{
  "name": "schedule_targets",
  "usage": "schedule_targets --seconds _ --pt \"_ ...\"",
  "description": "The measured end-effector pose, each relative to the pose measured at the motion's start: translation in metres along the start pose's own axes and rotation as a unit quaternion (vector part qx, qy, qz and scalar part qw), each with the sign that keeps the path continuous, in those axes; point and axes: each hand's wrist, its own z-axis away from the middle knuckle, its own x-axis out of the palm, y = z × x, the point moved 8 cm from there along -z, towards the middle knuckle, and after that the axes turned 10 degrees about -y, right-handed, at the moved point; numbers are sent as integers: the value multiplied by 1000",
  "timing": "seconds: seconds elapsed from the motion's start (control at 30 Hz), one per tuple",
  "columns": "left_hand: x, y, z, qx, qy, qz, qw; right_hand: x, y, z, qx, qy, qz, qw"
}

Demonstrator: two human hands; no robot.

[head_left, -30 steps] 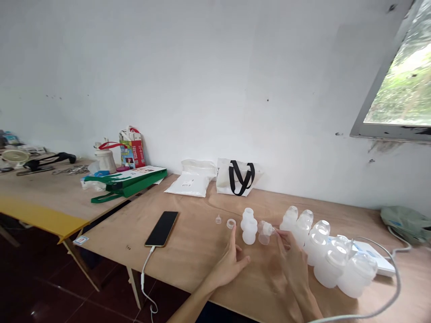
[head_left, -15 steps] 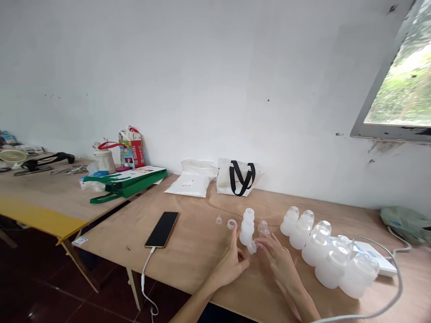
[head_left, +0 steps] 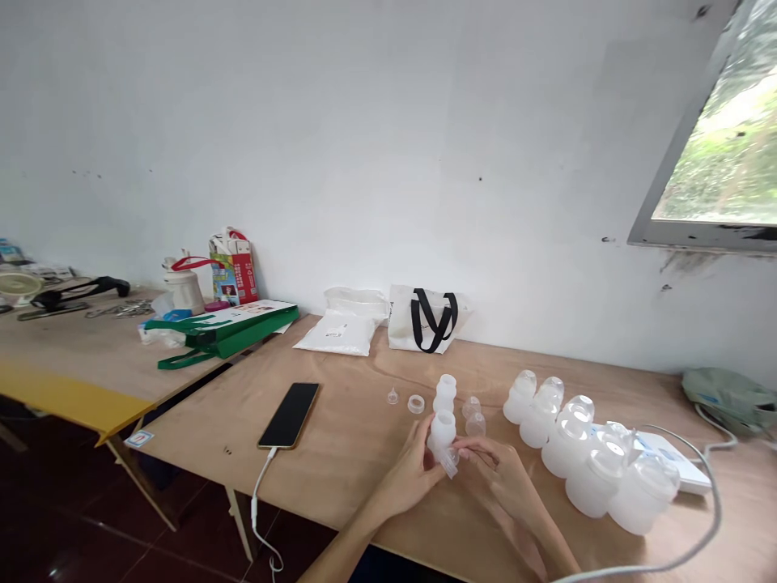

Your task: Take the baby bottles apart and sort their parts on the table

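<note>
My left hand (head_left: pixel 413 465) is closed around a small frosted baby bottle (head_left: pixel 443 429) with no cap on its mouth. Between the fingers of my right hand (head_left: pixel 494 468) is a small clear nipple (head_left: pixel 449 461), just in front of that bottle; its exact shape is partly hidden. Directly behind stands another uncapped frosted bottle (head_left: pixel 446 389). Two clear domed caps (head_left: pixel 475 423) rest on the table to the right of the bottles. To the left lie a ring collar (head_left: pixel 416 404) and a loose clear nipple (head_left: pixel 392 396).
Several capped bottles (head_left: pixel 557 441) form a row on the right, before a white device (head_left: pixel 673 465) and a grey cable (head_left: pixel 719 518). A phone (head_left: pixel 289 415) on a charging cord lies left. White plastic packet (head_left: pixel 337 334) and tote bag (head_left: pixel 425 324) sit against the wall.
My left hand has come in and taken hold of the front bottle, which now sits slightly nearer me. The clear nipple in my right fingers has moved a little lower and toward me.
</note>
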Motion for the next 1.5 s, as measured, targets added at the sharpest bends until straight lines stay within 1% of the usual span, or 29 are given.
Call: schedule_targets --seconds 0.13,0.27,0.37,0.5,0.53,0.6,0.67,0.73,0.8,0.87,1.0,1.07,1.13,1.3,1.37,1.5 --pt "-13 8 0 -8 29 -40 999 2 -5 0 5 -22 -51 998" --pt "-20 4 2 -43 40 -47 997 -6 -5 3 14 -2 -58 998" --pt "-23 9 6 -52 47 -45 996 -18 -6 7 19 33 -55 998" --pt "-25 28 11 -60 28 -93 993 -40 -11 16 15 131 -33 991" --pt "-25 33 12 -58 20 -108 992 -43 -12 17 13 144 -31 989" --pt "-25 42 13 -43 -4 -132 990 -40 -15 17 11 133 -27 991" --pt "-23 47 14 -33 -23 -137 990 -30 -17 14 13 94 -18 995" --pt "-23 46 16 -41 -30 -133 990 -19 -19 11 14 64 -11 998" --pt "-22 45 20 -50 -35 -151 987 -12 -20 9 9 55 -8 998" --pt "-20 45 22 -57 -41 -189 979 -9 -21 8 4 54 -4 999" --pt "-21 41 23 -95 -35 -257 961 -8 -19 9 15 36 -4 999" --pt "-23 43 20 -80 -28 -278 957 -8 -18 10 19 25 -4 1000" --pt "-25 48 18 -44 -20 -283 958 -9 -17 11 22 22 4 1000" --pt "-35 66 23 44 8 -258 965 -11 -28 16 3 51 35 998" --pt "-36 71 27 54 14 -260 964 -11 -35 18 -14 63 49 997" --pt "-33 77 32 51 14 -284 957 -13 -42 22 -38 77 61 994"
